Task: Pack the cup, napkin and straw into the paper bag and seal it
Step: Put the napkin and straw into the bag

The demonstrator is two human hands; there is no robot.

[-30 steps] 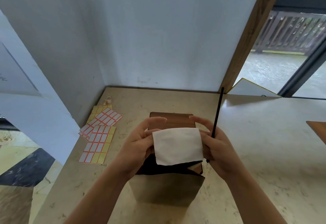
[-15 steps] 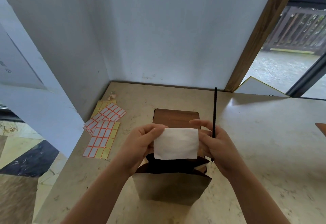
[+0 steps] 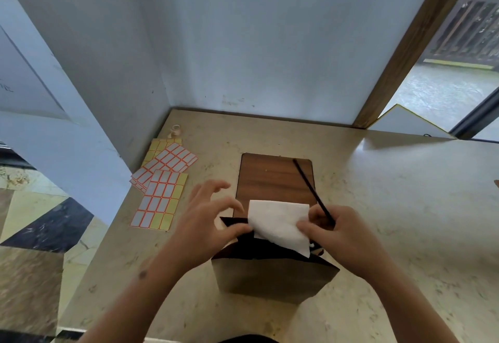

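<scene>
A brown paper bag (image 3: pixel 272 275) stands open on the marble counter (image 3: pixel 391 207). At its mouth the right hand (image 3: pixel 343 237) pinches a white napkin (image 3: pixel 278 224) and a black straw (image 3: pixel 313 194), while the left hand (image 3: pixel 208 224), fingers loosely spread, pinches the bag's rim. The half-inserted napkin may snag there; the straw may slip. Beyond the bag lie a wooden board (image 3: pixel 272 178) and label sheets (image 3: pixel 162 194). Cup not visible.

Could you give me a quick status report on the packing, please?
Right hand pinches napkin and straw. Left hand holds the paper bag mouth open. Napkin partway in; straw outside, tilted. Nothing blocking.
</scene>
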